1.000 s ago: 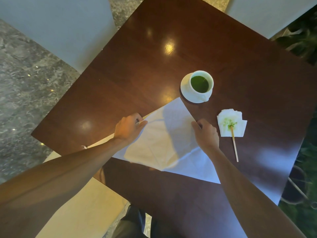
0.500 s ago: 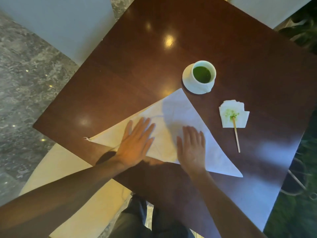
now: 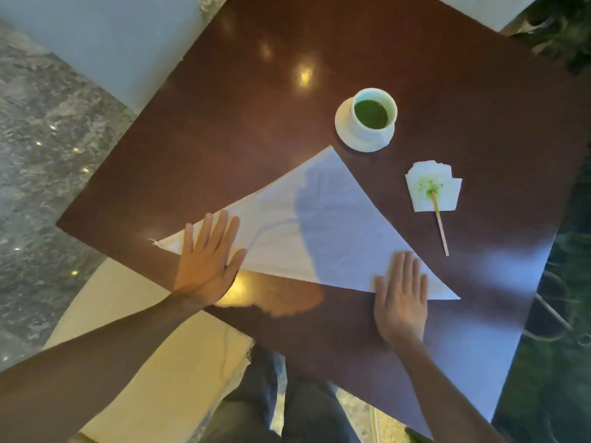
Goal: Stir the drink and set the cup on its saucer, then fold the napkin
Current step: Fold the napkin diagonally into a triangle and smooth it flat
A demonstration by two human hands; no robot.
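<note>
From the head view, your left hand (image 3: 206, 263) and right hand (image 3: 401, 297) lie flat with fingers spread, gripping nothing, pressing the two lower corners of the white cloth napkin (image 3: 307, 228), folded into a triangle on the dark wooden table (image 3: 243, 100). The white cup of green drink (image 3: 373, 115) sits on its white saucer (image 3: 343, 123) beyond the napkin's tip.

Dim, warm glare on table (image 3: 287, 100) (edges warped)
</note>
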